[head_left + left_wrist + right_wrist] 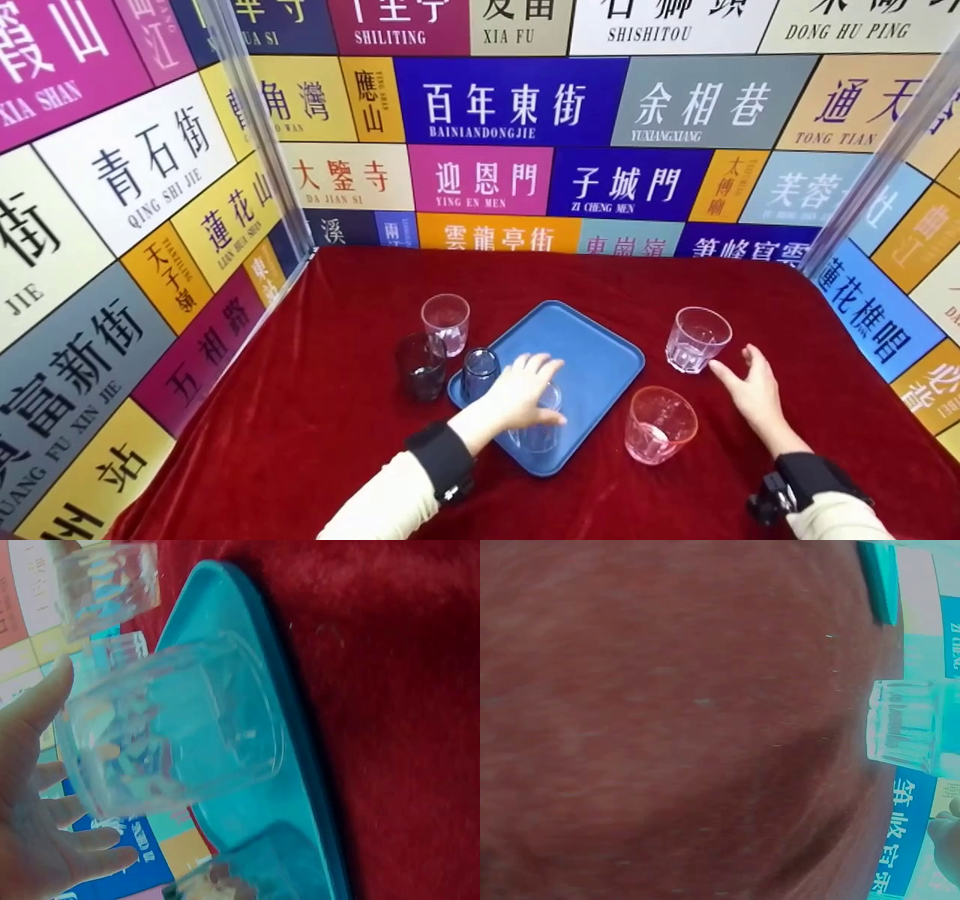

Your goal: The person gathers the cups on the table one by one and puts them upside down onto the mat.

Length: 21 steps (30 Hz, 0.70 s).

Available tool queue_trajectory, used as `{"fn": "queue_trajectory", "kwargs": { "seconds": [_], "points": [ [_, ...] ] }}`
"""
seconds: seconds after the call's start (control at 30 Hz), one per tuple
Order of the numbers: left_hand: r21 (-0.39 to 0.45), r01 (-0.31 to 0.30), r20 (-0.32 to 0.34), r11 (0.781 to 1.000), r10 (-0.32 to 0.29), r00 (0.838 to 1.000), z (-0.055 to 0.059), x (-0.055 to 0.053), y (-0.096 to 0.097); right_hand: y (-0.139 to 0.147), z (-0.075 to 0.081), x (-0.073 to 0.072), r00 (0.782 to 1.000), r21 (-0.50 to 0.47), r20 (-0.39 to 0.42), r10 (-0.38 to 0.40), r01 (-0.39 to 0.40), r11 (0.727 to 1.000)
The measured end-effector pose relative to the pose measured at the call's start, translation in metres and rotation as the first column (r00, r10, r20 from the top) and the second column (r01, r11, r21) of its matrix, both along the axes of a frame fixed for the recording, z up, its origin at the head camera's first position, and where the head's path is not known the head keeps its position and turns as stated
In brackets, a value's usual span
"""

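Observation:
A clear glass stands on the near end of the blue tray. My left hand is just over it, fingers spread, with the fingertips close to the rim of the glass in the left wrist view. Beside that wrist, a dark blue glass occupies the tray's left corner. On the right, my right hand has thumb and fingers apart, near a clear pinkish glass on the cloth. The right wrist view catches this glass and part of the hand.
A reddish glass sits right of the tray. Left of the tray are a dark glass and, behind it, a pale pink glass. Dark red cloth covers the table, and panels with printed signs enclose it.

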<state>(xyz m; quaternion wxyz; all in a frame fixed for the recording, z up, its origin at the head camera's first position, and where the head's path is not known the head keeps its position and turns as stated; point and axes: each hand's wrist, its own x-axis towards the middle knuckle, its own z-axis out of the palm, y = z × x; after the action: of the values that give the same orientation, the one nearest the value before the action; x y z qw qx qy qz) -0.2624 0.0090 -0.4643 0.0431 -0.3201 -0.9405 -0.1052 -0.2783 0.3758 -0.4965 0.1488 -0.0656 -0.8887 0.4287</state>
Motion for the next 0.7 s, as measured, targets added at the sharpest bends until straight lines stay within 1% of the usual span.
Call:
{"fn": "queue_trajectory", "kwargs": {
  "seconds": [0.1, 0.23, 0.37, 0.47, 0.57, 0.67, 0.7],
  "points": [
    [0.020, -0.009, -0.013, 1.000, 0.009, 1.000, 0.001, -0.002, -0.008, -0.001, 0.005, -0.010, 0.998, -0.057, 0.061, 0.011, -0.007, 0.998],
    [0.027, -0.009, -0.034, 1.000, 0.010, 0.999, 0.002, -0.003, -0.016, -0.004, 0.008, -0.024, 0.993, -0.155, 0.115, 0.032, -0.013, 0.988],
    [0.060, -0.042, -0.054, 0.997, 0.045, 0.997, 0.002, -0.005, -0.026, -0.010, 0.007, -0.037, 0.991, -0.230, 0.118, 0.061, -0.033, 0.973],
    [0.078, -0.082, -0.091, 0.994, 0.089, 0.992, 0.002, -0.007, -0.035, -0.014, 0.004, -0.043, 0.991, -0.269, 0.108, 0.084, -0.053, 0.962],
    [0.083, -0.144, -0.153, 0.986, 0.156, 0.976, 0.002, -0.011, -0.043, -0.018, 0.002, -0.047, 0.991, -0.299, 0.112, 0.075, -0.039, 0.954],
    [0.098, -0.227, -0.203, 0.969, 0.242, 0.949, 0.002, -0.015, -0.050, -0.019, 0.002, -0.050, 0.989, -0.310, 0.136, 0.053, -0.009, 0.951],
    [0.111, -0.254, -0.207, 0.961, 0.272, 0.940, 0.003, -0.016, -0.052, -0.019, 0.002, -0.051, 0.987, -0.318, 0.147, 0.057, -0.007, 0.948]
  ]
}}
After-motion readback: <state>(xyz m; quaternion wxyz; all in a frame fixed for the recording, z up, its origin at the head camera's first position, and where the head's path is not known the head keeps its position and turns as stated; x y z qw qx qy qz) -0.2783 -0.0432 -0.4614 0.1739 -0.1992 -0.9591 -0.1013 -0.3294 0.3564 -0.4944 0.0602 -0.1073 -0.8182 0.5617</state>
